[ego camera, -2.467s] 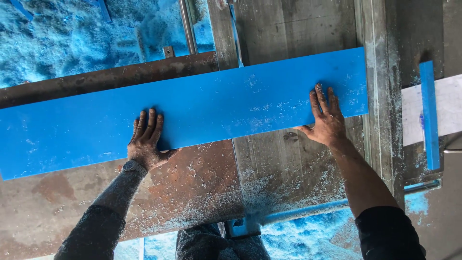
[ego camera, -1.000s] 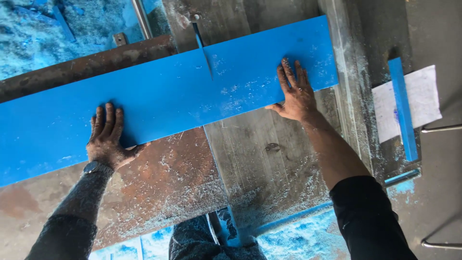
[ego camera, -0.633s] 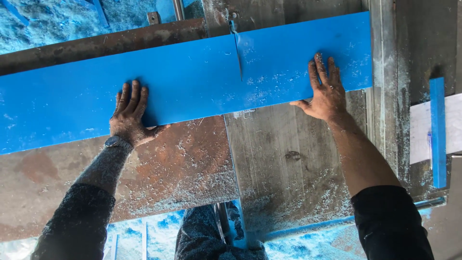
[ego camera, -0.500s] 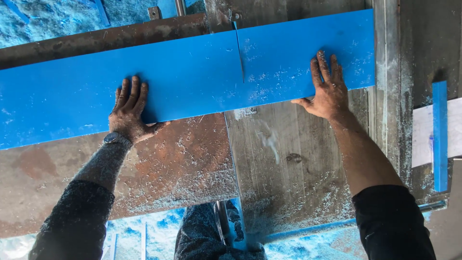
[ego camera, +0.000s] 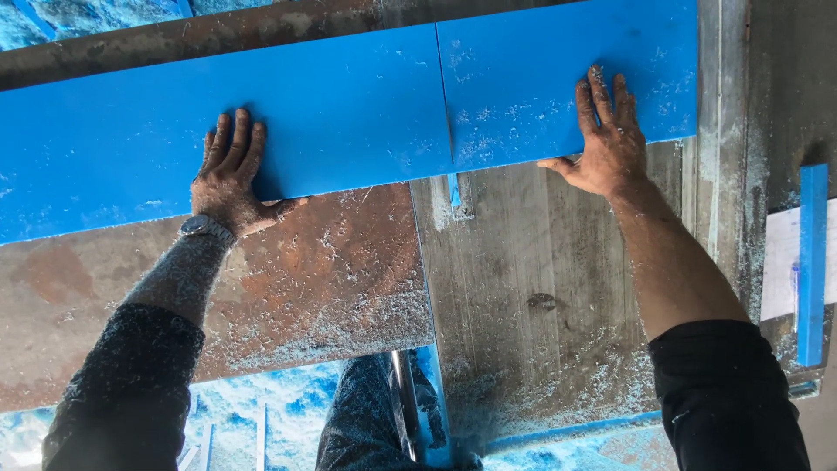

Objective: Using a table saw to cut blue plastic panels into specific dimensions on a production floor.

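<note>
A long blue plastic board lies across the saw table and is cut through along a thin line. My left hand (ego camera: pixel 231 174) presses flat on the longer left piece (ego camera: pixel 131 139), fingers spread, a watch on the wrist. My right hand (ego camera: pixel 606 139) lies flat on the shorter right piece (ego camera: pixel 523 78), thumb at its near edge. Both pieces still sit side by side with only a narrow gap. Dust covers both hands and sleeves.
The rusty metal table top (ego camera: pixel 305 279) and a grey wooden section (ego camera: pixel 540 305) carry blue shavings. A narrow blue strip (ego camera: pixel 813 262) rests on white paper at the right. Blue dust covers the floor (ego camera: pixel 244 410) below, beside my leg.
The board has slid away from me over the blade line, and the cut now runs through its full width, splitting it in two. Both hands stayed flat on it.
</note>
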